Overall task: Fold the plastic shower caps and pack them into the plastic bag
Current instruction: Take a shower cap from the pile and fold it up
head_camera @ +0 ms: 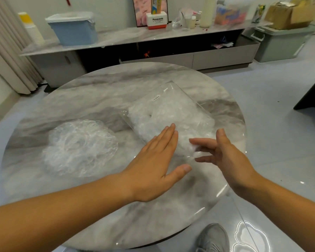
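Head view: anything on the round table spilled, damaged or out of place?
Nothing stands out. The stuffed plastic bag lies at an angle on the table; a loose pile of shower caps sits to its left, unpacked. No spill or tear shows.

Round grey marble table (91, 99) at centre; low sideboard (216, 60) against white wall (113, 8) at 12 o'clock; beige curtain (7, 57) at 10 o'clock; glossy pale floor (280, 135) at 3 o'clock.

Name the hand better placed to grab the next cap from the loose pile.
Left. The left hand, open, is nearer the pile of caps; the right hand hovers at the plastic bag.
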A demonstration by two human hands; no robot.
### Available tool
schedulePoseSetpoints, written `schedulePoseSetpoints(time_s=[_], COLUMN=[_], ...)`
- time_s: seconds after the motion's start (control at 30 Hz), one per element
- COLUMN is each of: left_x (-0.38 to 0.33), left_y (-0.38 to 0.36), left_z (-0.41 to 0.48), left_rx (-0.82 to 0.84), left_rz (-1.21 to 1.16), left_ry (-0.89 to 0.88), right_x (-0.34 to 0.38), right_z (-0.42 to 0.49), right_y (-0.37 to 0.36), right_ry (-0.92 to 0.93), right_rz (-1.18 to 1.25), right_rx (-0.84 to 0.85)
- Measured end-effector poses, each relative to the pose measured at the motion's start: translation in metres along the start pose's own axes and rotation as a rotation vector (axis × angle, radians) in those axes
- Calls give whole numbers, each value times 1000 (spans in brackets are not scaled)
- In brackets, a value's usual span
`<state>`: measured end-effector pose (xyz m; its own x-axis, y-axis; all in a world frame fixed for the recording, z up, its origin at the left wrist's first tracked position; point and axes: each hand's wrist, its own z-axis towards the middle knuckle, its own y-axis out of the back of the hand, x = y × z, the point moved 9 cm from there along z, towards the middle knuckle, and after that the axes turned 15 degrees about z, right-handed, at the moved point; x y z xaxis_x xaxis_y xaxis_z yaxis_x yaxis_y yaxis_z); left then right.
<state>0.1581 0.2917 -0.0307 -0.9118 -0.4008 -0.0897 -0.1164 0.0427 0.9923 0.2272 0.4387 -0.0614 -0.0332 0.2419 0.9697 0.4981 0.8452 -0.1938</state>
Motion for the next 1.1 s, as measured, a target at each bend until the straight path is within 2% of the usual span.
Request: schedulePoseSetpoints(time_s=[0.2,0.33,0.57,0.73,0.97,1.1], left_x=[-1,-2,0,4,10,12], left_y=[10,12,4,3,4,3], left_z=[-2,-6,-15,-20,-22,-23], left_rx=[-82,-60,0,15,21,24], left_rz=[-79,-131,-152,-142,-131,-117], left_ry=[-47,-67,-82,-74,-62,-76], right_x=[-11,-9,-10,-9,-6,-7], right_z=[7,17,38,39,20,13], right_y=[-44,-64,-75,-82,-59,-47], right_ry=[-107,-203,-311,-329,-262,-275], right_rz=[219,374,581,657,645,628], right_rx=[135,217,73,49,-87,-111])
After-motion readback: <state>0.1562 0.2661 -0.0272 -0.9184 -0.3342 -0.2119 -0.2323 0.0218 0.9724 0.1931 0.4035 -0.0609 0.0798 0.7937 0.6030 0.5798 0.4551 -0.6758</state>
